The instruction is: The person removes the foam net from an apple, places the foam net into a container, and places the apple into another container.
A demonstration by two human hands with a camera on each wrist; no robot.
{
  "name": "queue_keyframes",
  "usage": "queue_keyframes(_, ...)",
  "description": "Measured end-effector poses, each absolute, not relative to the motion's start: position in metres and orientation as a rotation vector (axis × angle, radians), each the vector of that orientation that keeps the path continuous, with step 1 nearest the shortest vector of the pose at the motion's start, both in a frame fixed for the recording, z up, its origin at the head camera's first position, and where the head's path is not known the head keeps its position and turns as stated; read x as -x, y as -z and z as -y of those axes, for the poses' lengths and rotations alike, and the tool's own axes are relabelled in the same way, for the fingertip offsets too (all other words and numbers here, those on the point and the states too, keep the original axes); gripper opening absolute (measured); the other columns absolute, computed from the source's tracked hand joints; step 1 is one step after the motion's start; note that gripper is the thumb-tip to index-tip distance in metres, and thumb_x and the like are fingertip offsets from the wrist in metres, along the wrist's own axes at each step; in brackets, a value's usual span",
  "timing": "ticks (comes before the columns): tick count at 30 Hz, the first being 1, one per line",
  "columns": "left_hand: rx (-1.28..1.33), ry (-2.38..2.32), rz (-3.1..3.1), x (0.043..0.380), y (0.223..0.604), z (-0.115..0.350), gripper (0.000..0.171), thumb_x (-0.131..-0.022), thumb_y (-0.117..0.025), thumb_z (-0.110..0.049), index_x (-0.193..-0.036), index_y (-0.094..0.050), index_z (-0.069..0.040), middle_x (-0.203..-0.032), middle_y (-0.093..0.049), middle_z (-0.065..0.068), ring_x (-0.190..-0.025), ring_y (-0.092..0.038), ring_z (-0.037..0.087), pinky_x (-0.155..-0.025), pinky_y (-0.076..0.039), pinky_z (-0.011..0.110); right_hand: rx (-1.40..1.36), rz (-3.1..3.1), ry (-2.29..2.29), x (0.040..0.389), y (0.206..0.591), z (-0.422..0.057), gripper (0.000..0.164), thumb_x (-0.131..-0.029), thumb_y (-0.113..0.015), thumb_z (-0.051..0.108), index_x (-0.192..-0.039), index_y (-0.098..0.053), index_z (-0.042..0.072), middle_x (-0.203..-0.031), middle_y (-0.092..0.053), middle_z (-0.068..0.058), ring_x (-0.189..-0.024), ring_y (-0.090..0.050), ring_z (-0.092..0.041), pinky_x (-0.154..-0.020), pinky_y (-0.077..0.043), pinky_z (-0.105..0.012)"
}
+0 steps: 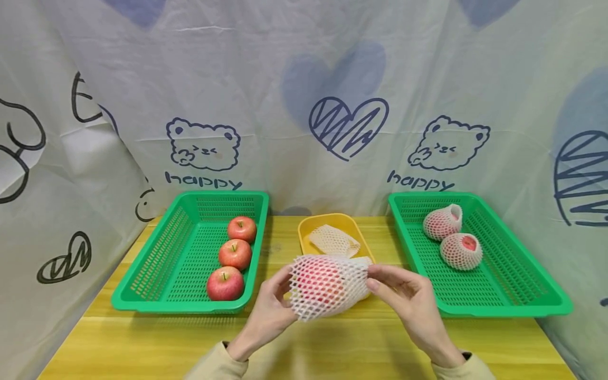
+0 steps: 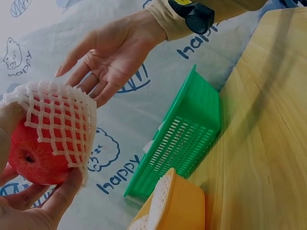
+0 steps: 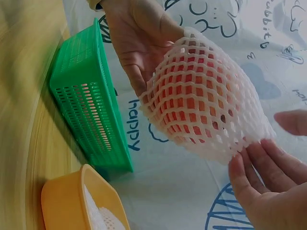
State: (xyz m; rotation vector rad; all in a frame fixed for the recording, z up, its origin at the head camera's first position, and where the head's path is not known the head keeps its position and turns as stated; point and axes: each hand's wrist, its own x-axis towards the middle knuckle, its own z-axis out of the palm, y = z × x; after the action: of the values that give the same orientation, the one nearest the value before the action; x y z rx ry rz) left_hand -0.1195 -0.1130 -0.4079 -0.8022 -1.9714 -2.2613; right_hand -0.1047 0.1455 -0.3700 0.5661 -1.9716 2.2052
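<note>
Over the table, in front of the yellow basket, my left hand [image 1: 271, 311] holds a red apple [image 2: 36, 155] with its thumb and fingers curled round the sides. A white foam net sleeve [image 3: 196, 96] covers most of this apple; the left wrist view shows one end of the fruit bare. At the sleeve's narrow end, my right hand [image 1: 413, 301] has its thumb and fingertips on the mesh and pinches it, the thumb standing a little away in the right wrist view. More white foam netting [image 1: 332, 240] lies in the yellow basket [image 1: 302, 232] just behind.
To the left stands a green basket [image 1: 190, 306] with three bare apples [image 1: 225, 283] along its right side. In the green basket [image 1: 503, 310] on the right lie two netted apples [image 1: 461, 252]. A printed cloth [image 1: 285, 158] hangs behind the wooden table [image 1: 332, 348].
</note>
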Motion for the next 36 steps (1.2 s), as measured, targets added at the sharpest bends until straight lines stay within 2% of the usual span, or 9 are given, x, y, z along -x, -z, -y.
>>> queue_keyframes(4, 0.824, 2.251, 1.973, 0.12, 0.409, 0.113, 0.059, -0.08, -0.066, 0.013, -0.135, -0.045, 0.017, -0.12, -0.063, -0.017, -0.108, -0.063, 0.001, -0.083, -0.06, 0.025, -0.619, 2.032, -2.212, 0.106, 0.371, -0.148, 0.026, -0.093, -0.061, -0.008, -0.11, -0.075, 0.007, -0.103, -0.077, 0.006, -0.096, -0.072, -0.005, -0.084, -0.058, -0.021)
queue_keyframes(8, 0.845, 2.245, 1.976, 0.12, 0.41, 0.112, 0.058, -0.081, -0.066, 0.012, -0.136, -0.046, 0.015, -0.122, -0.063, -0.015, -0.11, -0.063, 0.003, -0.084, -0.06, 0.026, -0.787, 2.078, -2.249, 0.108, 0.373, -0.147, 0.034, -0.096, -0.057, -0.008, -0.116, -0.072, 0.015, -0.107, -0.077, 0.008, -0.099, -0.072, -0.005, -0.085, -0.059, -0.022)
queue_keyframes(12, 0.844, 2.242, 1.98, 0.12, 0.41, 0.11, 0.059, -0.081, -0.066, 0.013, -0.136, -0.047, 0.013, -0.123, -0.062, -0.007, -0.112, -0.063, 0.004, -0.085, -0.06, 0.028, -0.905, 2.167, -2.178, 0.108, 0.375, -0.144, 0.03, -0.096, -0.059, -0.005, -0.125, -0.065, -0.002, -0.113, -0.075, 0.009, -0.103, -0.072, -0.008, -0.086, -0.06, -0.024)
queue_keyframes(15, 0.851, 2.238, 1.992, 0.119, 0.409, 0.109, 0.06, -0.081, -0.067, 0.013, -0.137, -0.047, 0.012, -0.126, -0.061, 0.01, -0.113, -0.062, 0.005, -0.085, -0.06, 0.029, -0.914, 2.238, -2.081, 0.106, 0.375, -0.14, 0.029, -0.095, -0.063, -0.003, -0.123, -0.061, -0.012, -0.112, -0.073, 0.009, -0.101, -0.072, -0.008, -0.084, -0.061, -0.026)
queue_keyframes(19, 0.843, 2.226, 2.014, 0.117, 0.408, 0.108, 0.061, -0.08, -0.068, 0.013, -0.138, -0.047, 0.01, -0.128, -0.057, 0.027, -0.114, -0.062, 0.005, -0.085, -0.061, 0.029, -0.942, 2.269, -2.024, 0.106, 0.374, -0.136, 0.03, -0.094, -0.065, -0.003, -0.122, -0.061, -0.012, -0.113, -0.07, 0.009, -0.1, -0.071, -0.007, -0.081, -0.062, -0.029)
queue_keyframes(26, 0.882, 2.218, 2.015, 0.117, 0.408, 0.109, 0.063, -0.079, -0.069, 0.013, -0.138, -0.047, 0.01, -0.125, -0.06, 0.003, -0.112, -0.063, 0.004, -0.085, -0.061, 0.03, -1.012, 2.304, -1.997, 0.107, 0.375, -0.131, 0.029, -0.094, -0.066, -0.001, -0.121, -0.063, -0.008, -0.112, -0.07, 0.006, -0.099, -0.07, -0.005, -0.08, -0.062, -0.03)
queue_keyframes(28, 0.895, 2.218, 2.018, 0.117, 0.408, 0.109, 0.064, -0.079, -0.07, 0.012, -0.139, -0.046, 0.01, -0.126, -0.06, 0.008, -0.112, -0.062, 0.004, -0.086, -0.061, 0.03, -1.014, 2.31, -1.979, 0.107, 0.376, -0.131, 0.026, -0.094, -0.066, 0.0, -0.119, -0.064, -0.007, -0.11, -0.071, 0.002, -0.098, -0.07, -0.005, -0.078, -0.062, -0.03)
queue_keyframes(33, 0.912, 2.223, 2.035, 0.117, 0.407, 0.11, 0.067, -0.078, -0.071, 0.011, -0.14, -0.045, 0.008, -0.13, -0.055, 0.032, -0.113, -0.062, 0.004, -0.088, -0.06, 0.03, -1.08, 2.258, -1.94, 0.109, 0.378, -0.129, 0.02, -0.093, -0.066, -0.003, -0.113, -0.066, -0.005, -0.106, -0.072, -0.005, -0.095, -0.069, -0.004, -0.075, -0.062, -0.028)
queue_keyframes(36, 0.909, 2.218, 2.059, 0.116, 0.406, 0.11, 0.069, -0.077, -0.072, 0.011, -0.141, -0.045, 0.007, -0.131, -0.054, 0.035, -0.113, -0.062, 0.003, -0.09, -0.059, 0.029, -1.135, 2.208, -1.944, 0.11, 0.38, -0.128, 0.02, -0.093, -0.064, -0.005, -0.113, -0.066, -0.005, -0.107, -0.072, -0.006, -0.096, -0.069, -0.003, -0.075, -0.062, -0.028)
